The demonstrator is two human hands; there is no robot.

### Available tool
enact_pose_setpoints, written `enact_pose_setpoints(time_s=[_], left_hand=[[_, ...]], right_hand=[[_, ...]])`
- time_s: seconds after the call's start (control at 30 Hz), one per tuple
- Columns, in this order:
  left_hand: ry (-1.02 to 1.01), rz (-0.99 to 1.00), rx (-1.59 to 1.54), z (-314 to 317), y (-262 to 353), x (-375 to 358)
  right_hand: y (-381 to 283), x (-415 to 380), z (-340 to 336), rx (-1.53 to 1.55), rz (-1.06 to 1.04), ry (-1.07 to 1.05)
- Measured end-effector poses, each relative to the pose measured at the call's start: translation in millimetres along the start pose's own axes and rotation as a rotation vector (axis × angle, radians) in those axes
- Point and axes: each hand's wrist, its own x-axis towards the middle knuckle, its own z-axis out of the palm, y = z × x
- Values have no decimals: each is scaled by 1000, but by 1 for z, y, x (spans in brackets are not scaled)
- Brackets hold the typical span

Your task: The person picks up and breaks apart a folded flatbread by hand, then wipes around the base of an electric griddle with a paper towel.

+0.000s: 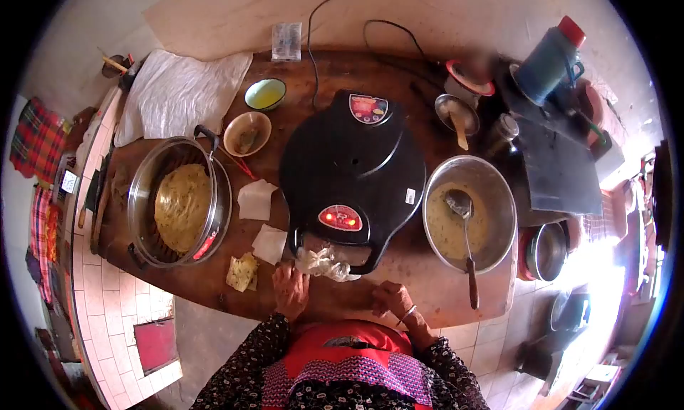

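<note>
A black electric griddle stands closed on the wooden table, with red lights glowing on its front panel. Crumpled clear plastic is wrapped around its front handle. My left hand rests on the table just left of that handle, fingers stretched out and holding nothing. Close beside it lie a folded piece of flatbread and a white paper square. Right of the handle, my right hand lies at the table's front edge, fingers curled in with nothing visible in them.
At left, a glass-sided pan holds a round flatbread. On the right, a steel bowl contains batter and a ladle whose handle overhangs its rim. Small bowls stand behind; a blue thermos is back right.
</note>
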Motion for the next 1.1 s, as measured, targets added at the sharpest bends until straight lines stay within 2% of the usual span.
enact_pose_setpoints(time_s=[0.07,0.33,0.4,0.6,0.8,0.9,0.97,1.1], left_hand=[[11,19,-18,-2,0,1],[7,41,19,4,-3,-4],[116,51,1,5,0,-1],[22,39,45,5,-5,-5],[68,51,20,5,-5,-4],[13,25,32,5,-5,-5],[26,25,16,6,-5,-3],[62,58,-17,2,-3,-3]], right_hand=[[2,0,0,-32,-62,-15],[11,2,2,49,-55,19],[12,3,1,38,-96,37],[7,-3,8,67,-47,86],[7,-1,7,138,-18,88],[12,1,7,36,-47,102],[11,1,6,181,-17,88],[6,-1,6,153,-42,91]])
